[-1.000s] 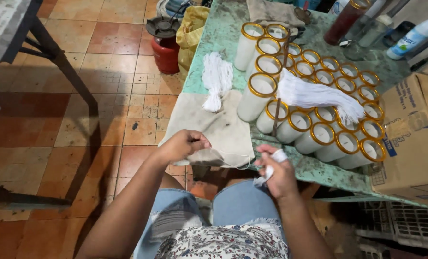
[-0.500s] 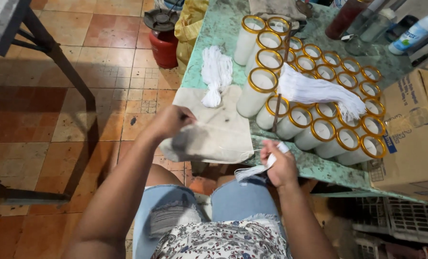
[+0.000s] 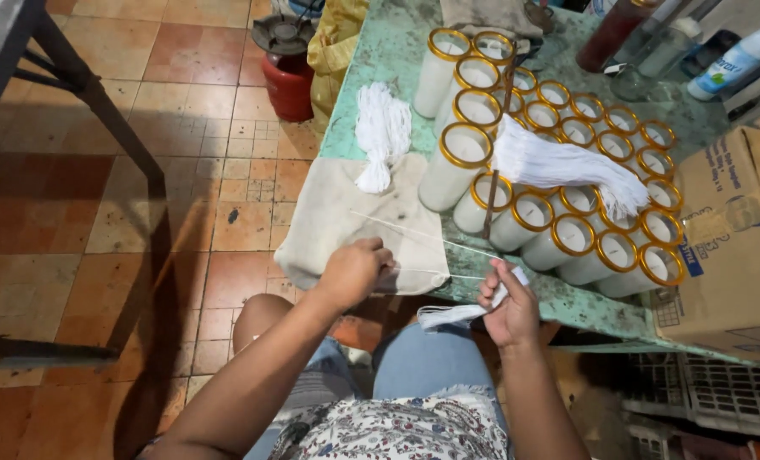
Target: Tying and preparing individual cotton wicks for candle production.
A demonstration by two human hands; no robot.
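My left hand (image 3: 354, 271) is closed at the near edge of a beige cloth (image 3: 337, 223) and pinches a thin white wick strand (image 3: 414, 232) that runs across it. My right hand (image 3: 508, 305) grips a small bunch of white wicks (image 3: 455, 315) just below the table edge and pinches the strand's other end. Beyond stand several white candle jars with gold rims (image 3: 516, 179); a loose bundle of white wicks (image 3: 559, 166) lies across their tops. Another tied wick bundle (image 3: 382, 132) rests on the green table (image 3: 380, 60).
A cardboard box (image 3: 729, 230) sits at the right table end. A red gas canister (image 3: 286, 68) and a yellow bag (image 3: 333, 51) stand on the tiled floor at the left. Bottles (image 3: 734, 60) stand at the far right. A dark metal frame leg (image 3: 99, 102) crosses the left.
My left hand has moved right along the cloth edge. A single wick strand is now stretched between both hands; the view has shifted closer to the table.
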